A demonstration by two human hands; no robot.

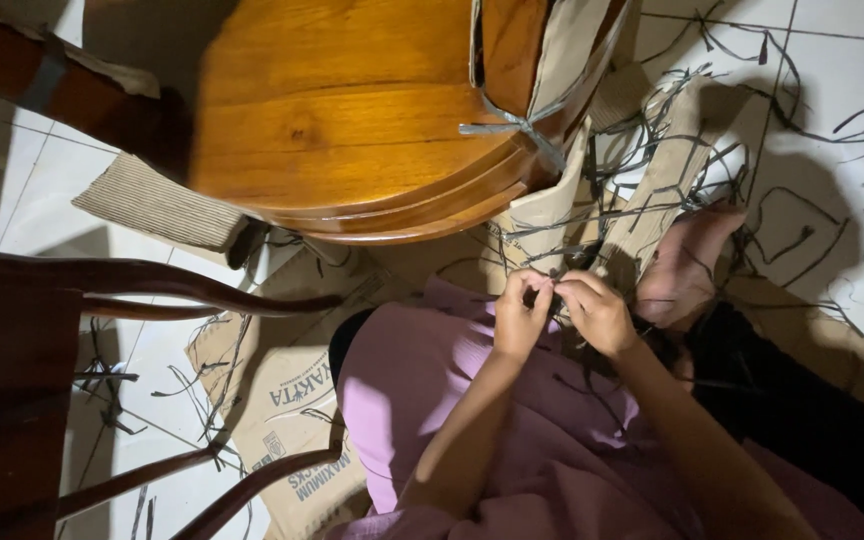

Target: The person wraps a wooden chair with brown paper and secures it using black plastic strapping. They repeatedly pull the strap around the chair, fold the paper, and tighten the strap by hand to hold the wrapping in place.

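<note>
The left hand (520,318) and the right hand (597,312) meet just above the lap, fingertips touching, both pinching the same thin dark strip (555,290) between thumb and forefinger. The strip lies right at the point where the two hands come together, and it is so thin there that its run beyond the fingers is hard to follow. The other fingers of each hand are curled in.

Just beyond the hands stand folded cardboard pieces (652,190), pale brown and upright (their edges crossed by many more dark strips). Above them sits a round wooden tabletop (352,110) on its side, with a grey strip tied in a bow (517,128) over a cardboard wrap at its edge.

The person sits on the white tiled floor (832,110) in a lilac garment (432,390), one bare foot (687,265) showing to the right of the hands. A flattened cardboard box (282,400) lies under the lap at the left, near the dark curved legs of a wooden chair (142,285). Loose strip offcuts (802,60) are scattered over the tiles.
</note>
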